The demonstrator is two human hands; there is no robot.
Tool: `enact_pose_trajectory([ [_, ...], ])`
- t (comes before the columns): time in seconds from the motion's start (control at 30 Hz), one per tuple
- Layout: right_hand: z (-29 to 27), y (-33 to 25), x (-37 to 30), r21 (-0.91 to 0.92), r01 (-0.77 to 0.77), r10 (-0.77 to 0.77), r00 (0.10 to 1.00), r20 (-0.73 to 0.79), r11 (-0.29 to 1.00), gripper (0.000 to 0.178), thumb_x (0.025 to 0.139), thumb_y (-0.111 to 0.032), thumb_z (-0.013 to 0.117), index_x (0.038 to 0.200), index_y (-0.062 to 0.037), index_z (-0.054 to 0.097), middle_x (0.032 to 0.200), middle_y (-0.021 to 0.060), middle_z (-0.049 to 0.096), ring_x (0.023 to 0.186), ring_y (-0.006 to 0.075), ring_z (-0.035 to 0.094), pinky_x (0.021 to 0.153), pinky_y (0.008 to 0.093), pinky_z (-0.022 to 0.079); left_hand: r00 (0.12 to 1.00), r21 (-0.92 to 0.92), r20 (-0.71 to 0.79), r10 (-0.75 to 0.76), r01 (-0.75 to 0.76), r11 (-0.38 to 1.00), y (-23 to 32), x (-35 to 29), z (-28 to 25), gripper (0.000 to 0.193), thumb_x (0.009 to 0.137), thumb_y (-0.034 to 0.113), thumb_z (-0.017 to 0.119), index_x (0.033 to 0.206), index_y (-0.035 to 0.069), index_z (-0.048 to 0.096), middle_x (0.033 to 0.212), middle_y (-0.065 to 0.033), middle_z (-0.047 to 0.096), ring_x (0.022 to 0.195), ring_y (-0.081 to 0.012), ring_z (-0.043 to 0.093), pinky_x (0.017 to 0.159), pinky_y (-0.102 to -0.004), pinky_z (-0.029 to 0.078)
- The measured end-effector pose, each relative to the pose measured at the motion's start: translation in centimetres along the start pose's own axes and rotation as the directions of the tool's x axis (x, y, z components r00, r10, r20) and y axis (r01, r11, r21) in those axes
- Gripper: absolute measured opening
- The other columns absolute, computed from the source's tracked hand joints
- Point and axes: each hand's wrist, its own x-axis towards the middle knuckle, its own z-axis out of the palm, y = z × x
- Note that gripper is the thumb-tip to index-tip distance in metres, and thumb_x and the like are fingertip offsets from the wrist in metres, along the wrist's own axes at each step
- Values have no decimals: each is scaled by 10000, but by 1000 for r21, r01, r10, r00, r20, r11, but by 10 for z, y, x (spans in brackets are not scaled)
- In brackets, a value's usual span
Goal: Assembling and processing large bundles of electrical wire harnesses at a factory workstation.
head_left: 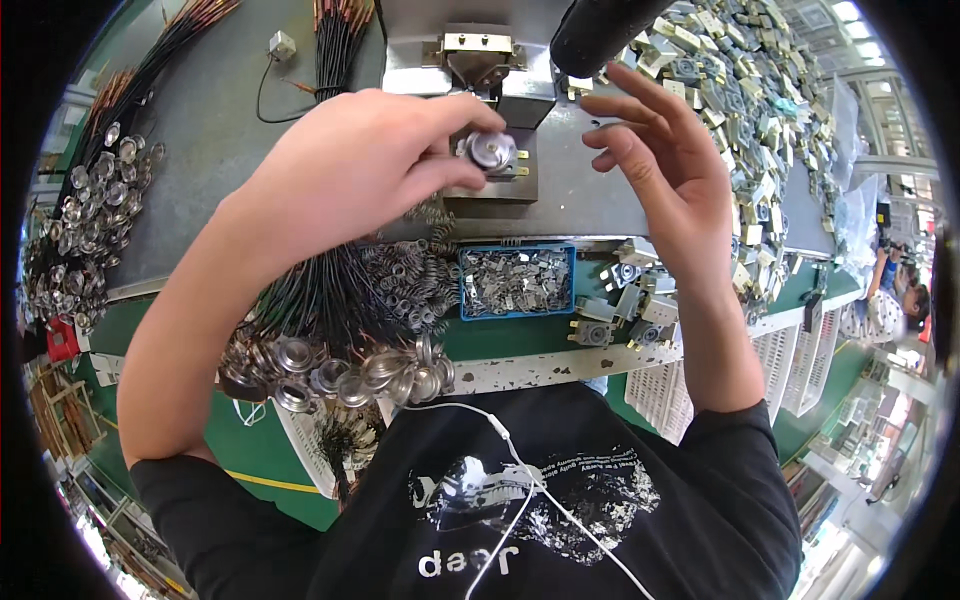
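Observation:
My left hand (pixel 400 150) has its thumb and forefinger closed on a round silver metal part (pixel 491 151), which is a little blurred. Two small brass tabs show at the part's right side. It is just over the metal block (pixel 490 190) at the foot of the machine; whether it touches the block I cannot tell. To the right, my right hand (pixel 665 170) is raised with fingers spread and holds nothing. It is nearest the black cylinder (pixel 605 35) and the heap of small switch-like parts (pixel 740 150).
A blue tray (pixel 575 285) of small metal clips stands at the bench front, with springs (pixel 410 280) to its left. Bundled black wires (pixel 325 300) with round metal cups (pixel 370 375) lie lower left; more cups (pixel 105 200) lie far left. The machine head (pixel 478 60) stands ahead.

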Motion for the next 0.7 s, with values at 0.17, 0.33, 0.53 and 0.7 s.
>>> enact_pose_trajectory([
  [0.17,-6,-11,21,90,418,-407,905,-123,904,431,1011,-79,560,1422,23,474,1293,198,631,1037,224,682,814,303,551,998,58,40,-42,40,998,-14,19,32,320,894,309,687,1164,139,659,862,-96,722,824,-304,687,731,-399,532],
  [0.33,10,-49,48,-132,464,-458,714,-530,876,637,974,-100,586,1522,-13,274,1321,231,563,1156,264,606,954,364,525,964,-145,184,-191,218,965,-19,19,31,342,896,288,690,1221,181,666,834,-88,727,793,-288,691,737,-396,534],
  [0.53,16,-63,98,32,403,-362,853,-376,915,650,921,-173,708,1456,-22,372,1090,157,653,1033,239,658,878,355,549,984,-64,107,-145,152,986,-16,20,35,320,914,303,669,1218,205,671,844,-84,729,814,-285,697,731,-408,538],
  [0.7,9,-49,105,-183,488,-517,837,-177,853,410,903,-112,719,1251,2,536,923,101,675,792,178,676,688,293,556,988,56,73,-136,132,990,-14,19,38,316,928,325,646,1222,211,652,897,-95,725,859,-327,688,735,-437,541],
])
